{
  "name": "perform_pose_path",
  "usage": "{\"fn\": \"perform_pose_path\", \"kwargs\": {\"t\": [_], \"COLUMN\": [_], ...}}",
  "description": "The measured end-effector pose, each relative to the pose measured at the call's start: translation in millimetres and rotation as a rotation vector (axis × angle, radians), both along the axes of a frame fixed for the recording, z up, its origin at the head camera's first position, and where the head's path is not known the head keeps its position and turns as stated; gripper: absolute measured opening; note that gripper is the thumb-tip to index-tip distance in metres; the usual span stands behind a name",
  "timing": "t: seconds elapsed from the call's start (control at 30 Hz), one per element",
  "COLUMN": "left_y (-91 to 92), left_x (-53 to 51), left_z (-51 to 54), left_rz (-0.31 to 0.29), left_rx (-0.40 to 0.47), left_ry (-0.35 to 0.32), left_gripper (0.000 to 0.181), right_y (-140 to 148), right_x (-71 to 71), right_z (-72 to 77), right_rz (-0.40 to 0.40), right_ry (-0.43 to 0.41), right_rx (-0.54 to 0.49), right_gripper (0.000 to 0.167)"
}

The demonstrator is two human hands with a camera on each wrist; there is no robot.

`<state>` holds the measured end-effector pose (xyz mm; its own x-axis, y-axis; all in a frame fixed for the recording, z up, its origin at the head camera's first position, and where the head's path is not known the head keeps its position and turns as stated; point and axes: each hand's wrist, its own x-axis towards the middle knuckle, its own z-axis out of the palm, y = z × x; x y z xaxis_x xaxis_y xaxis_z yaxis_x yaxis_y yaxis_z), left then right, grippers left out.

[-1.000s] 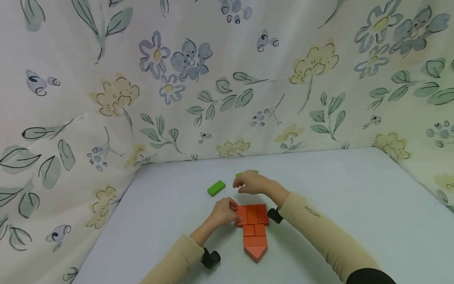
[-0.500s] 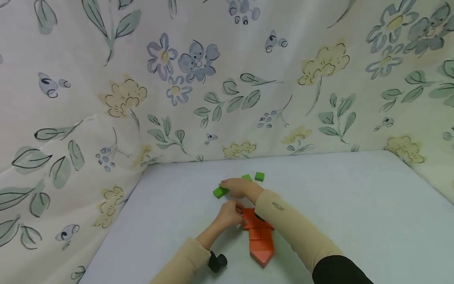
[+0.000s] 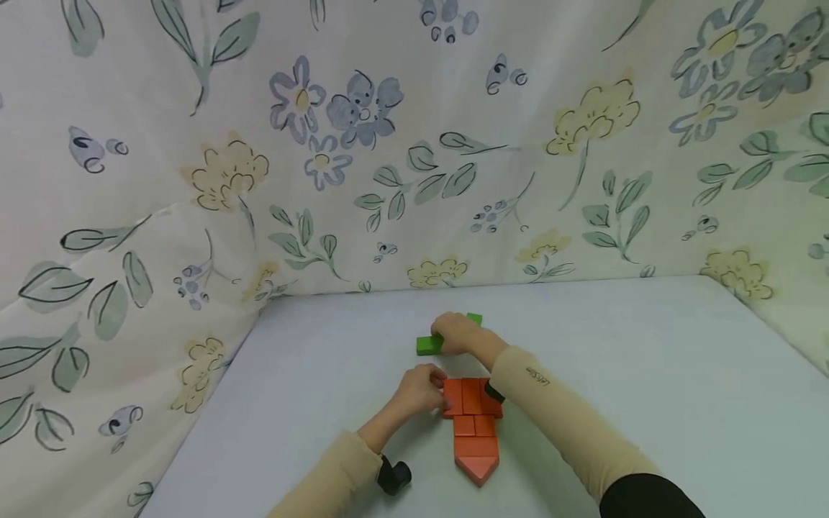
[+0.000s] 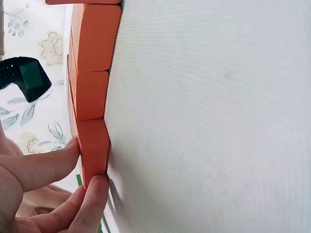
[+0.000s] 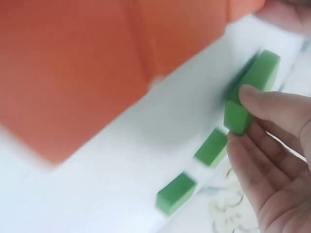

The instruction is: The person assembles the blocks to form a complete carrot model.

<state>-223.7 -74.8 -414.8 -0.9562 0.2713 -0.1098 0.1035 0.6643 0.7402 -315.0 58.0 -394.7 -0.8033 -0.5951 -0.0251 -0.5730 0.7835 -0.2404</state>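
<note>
Several orange wooden blocks (image 3: pixel 476 447) lie together in a flat shape on the white table, with a triangular end towards me. At its far left corner, my left hand (image 3: pixel 417 388) pinches an orange block (image 4: pixel 95 148) between thumb and fingers while the block sits against its neighbours. Beyond the shape, my right hand (image 3: pixel 458 333) holds a long green block (image 5: pixel 266 70) by one end, thumb on one side and fingers on the other. Two short green blocks, a nearer one (image 5: pixel 212 148) and a farther one (image 5: pixel 176 194), lie in line past my right fingertips.
The white tabletop (image 3: pixel 615 374) extends on both sides of the blocks. A floral cloth (image 3: pixel 388 180) hangs behind the table and along its sides. A black wrist camera (image 3: pixel 393 475) sits on my left wrist, close to the orange shape.
My right hand has reached left to the long green block, taken hold of it, and brought it right, turning it more level, towards the short green blocks. The left hand keeps its place.
</note>
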Motion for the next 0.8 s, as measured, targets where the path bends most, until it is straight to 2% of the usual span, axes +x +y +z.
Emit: {"fn": "perform_pose_path", "kwargs": {"t": [0.17,0.3,0.5,0.8], "left_y": [-0.4,-0.9,-2.2,-1.7], "left_x": [-0.7,-0.6,-0.1,-0.5], "left_z": [-1.8,-1.8,-1.1,-2.9], "left_rz": [-0.003,-0.01,-0.018,-0.032], "left_rx": [-0.002,-0.008,-0.007,0.014], "left_ry": [0.002,0.008,0.006,0.016], "left_gripper": [0.037,0.037,0.036,0.036], "right_y": [28,48,65,74], "right_x": [-0.2,3.0,9.3,15.4], "right_z": [2.9,5.0,0.2,-10.4], "right_rz": [-0.019,-0.013,-0.008,0.016], "right_ry": [-0.062,-0.159,-0.269,-0.295], "right_rx": [-0.029,-0.06,-0.111,-0.191], "right_gripper": [0.028,0.03,0.028,0.024]}}
